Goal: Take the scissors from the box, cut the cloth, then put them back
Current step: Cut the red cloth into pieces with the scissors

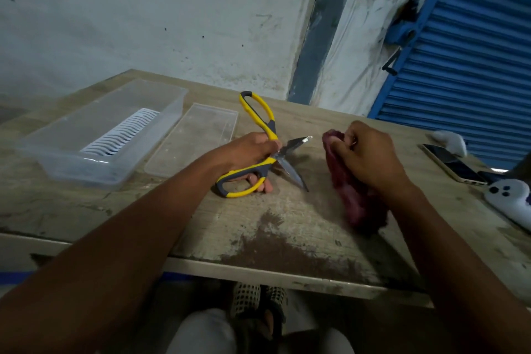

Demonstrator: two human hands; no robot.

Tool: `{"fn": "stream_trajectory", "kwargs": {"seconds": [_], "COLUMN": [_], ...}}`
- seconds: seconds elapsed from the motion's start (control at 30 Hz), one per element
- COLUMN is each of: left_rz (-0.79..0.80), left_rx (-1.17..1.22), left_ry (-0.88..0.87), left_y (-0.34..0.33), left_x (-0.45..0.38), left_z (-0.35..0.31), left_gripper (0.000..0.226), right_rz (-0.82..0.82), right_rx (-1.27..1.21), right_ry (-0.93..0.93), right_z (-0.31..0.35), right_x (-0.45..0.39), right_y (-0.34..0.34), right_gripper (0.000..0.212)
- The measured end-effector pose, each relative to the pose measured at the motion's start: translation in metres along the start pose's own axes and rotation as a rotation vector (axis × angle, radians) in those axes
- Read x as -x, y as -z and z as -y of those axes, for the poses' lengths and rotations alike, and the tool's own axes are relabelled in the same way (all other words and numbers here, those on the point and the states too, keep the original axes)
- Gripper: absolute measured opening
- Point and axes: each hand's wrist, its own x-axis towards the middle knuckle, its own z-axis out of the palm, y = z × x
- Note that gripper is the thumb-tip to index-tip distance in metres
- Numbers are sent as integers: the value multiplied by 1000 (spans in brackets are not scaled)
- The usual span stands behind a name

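My left hand grips yellow-and-grey scissors at the pivot and lower handle, with fingers through the lower loop. Their blades are spread wide and point right, toward the cloth. My right hand is closed on a bunched dark red cloth that rests on the worn table. A gap separates the blades from the cloth. The clear plastic box stands at the left with a white ribbed insert inside, and its clear lid lies flat beside it.
A phone lies at the right of the table, with a white controller nearer the edge and a pale object behind it. A blue shutter and a stained wall stand behind. My knees and a sandalled foot show under the front edge.
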Motion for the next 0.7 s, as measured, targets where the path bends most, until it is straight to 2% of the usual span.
{"fn": "stream_trajectory", "kwargs": {"seconds": [0.07,0.17,0.27,0.3,0.33,0.4,0.43,0.47,0.53,0.63,0.67,0.7], "left_rz": [0,5,-16,-15,-15,-28,-19,-7,-7,-72,-82,-69], "left_rx": [-21,-97,-141,-121,-123,-147,-109,-58,-39,-132,-150,-143], "left_ry": [-18,-74,-107,-105,-110,-117,-93,-63,-57,-124,-130,-118], "left_y": [1,3,5,5,5,5,4,4,4,5,5,4], "left_x": [-1,-4,-8,-10,-10,-11,-10,-9,-8,-8,-8,-7], "left_z": [1,1,1,1,1,0,2,2,3,3,2,2], "left_gripper": [21,29,30,29,28,28,28,26,19,19,19,21], "right_rz": [-47,96,-20,-48,-19,160,252,308,325,277,266,263], "right_rx": [-74,-31,-112,-181,-245,-229,-179,-177,-331,-637,-728,-813], "right_ry": [-86,-30,19,12,-19,-92,-118,-145,-241,-486,-578,-672], "right_z": [2,-8,-8,-2,8,35,46,54,61,55,50,42], "right_x": [-9,-7,5,10,13,17,17,18,19,17,17,19], "right_y": [-15,-23,-15,-15,-16,-21,-25,-30,-40,-38,-30,-21], "right_gripper": [29,34,15,16,20,53,63,64,52,14,7,10]}}
